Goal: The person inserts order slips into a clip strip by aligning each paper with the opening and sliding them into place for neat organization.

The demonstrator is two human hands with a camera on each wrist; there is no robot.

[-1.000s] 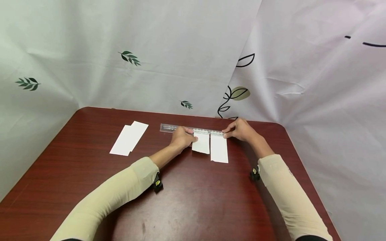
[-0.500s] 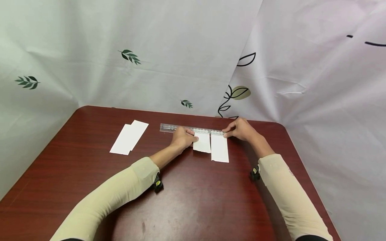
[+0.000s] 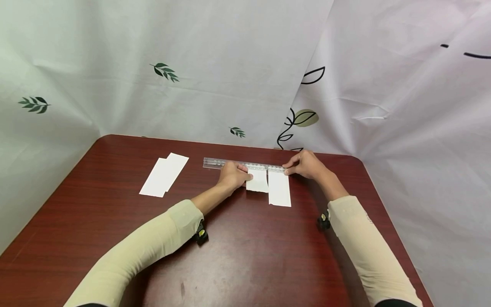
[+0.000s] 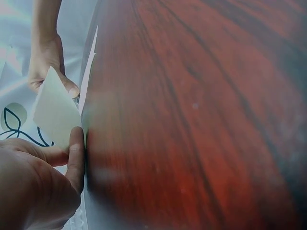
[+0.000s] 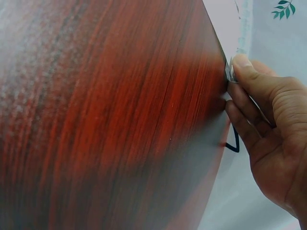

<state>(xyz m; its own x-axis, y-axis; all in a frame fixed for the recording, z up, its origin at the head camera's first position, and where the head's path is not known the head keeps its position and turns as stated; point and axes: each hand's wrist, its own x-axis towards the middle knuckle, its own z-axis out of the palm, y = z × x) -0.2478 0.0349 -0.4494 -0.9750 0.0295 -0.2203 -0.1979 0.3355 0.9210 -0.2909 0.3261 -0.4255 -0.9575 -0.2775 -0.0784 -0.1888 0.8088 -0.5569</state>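
Note:
A clear plastic ruler (image 3: 213, 163) lies crosswise near the table's far edge. My left hand (image 3: 231, 175) pinches a short white paper piece (image 3: 257, 181) by its left side, thumb on top. In the left wrist view that paper piece (image 4: 56, 108) slants up off the table, its near edge raised. With thumb and fingers, my right hand (image 3: 305, 166) pinches the ruler's right end; the right wrist view shows the same right hand (image 5: 280, 115) there from the side. A longer white paper strip (image 3: 279, 190) lies flat beside the short piece, its far end at the ruler.
Two overlapping white paper strips (image 3: 163, 175) lie on the left part of the dark red wooden table (image 3: 238, 256). A pale curtain (image 3: 215, 76) with leaf prints hangs right behind the far edge.
The near edge of the short paper piece has risen a little and the piece has shifted slightly right. Both hands and the ruler stay almost where they were.

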